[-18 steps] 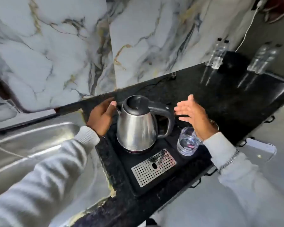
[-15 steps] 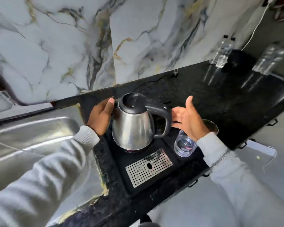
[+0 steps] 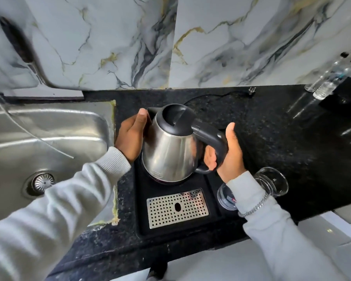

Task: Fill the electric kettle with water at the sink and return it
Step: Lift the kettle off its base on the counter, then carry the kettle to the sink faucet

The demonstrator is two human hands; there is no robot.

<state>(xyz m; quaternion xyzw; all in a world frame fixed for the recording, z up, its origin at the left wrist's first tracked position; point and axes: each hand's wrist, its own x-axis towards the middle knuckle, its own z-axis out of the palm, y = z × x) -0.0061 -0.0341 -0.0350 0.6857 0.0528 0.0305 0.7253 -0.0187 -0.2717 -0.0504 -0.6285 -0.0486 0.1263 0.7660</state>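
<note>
A steel electric kettle [image 3: 168, 153] with a black lid and black handle stands on its base in a black tray [image 3: 213, 191] on the dark counter. My right hand [image 3: 229, 153] is wrapped around the handle. My left hand [image 3: 131, 136] lies flat against the kettle's left side, near the spout, fingers spread. The steel sink [image 3: 47, 142] with its round drain [image 3: 43, 181] is to the left of the tray. The kettle's lid is closed.
A perforated metal drip grate [image 3: 177, 207] lies in the tray's front. Two drinking glasses [image 3: 272, 182] stand by my right wrist. Two water bottles [image 3: 330, 78] stand at the far right against the marble wall. A power cord [image 3: 221, 96] runs behind the kettle.
My right hand has moved in from beside the handle and closed around it. My left hand has pressed against the kettle's side. The view has swung to look straight down.
</note>
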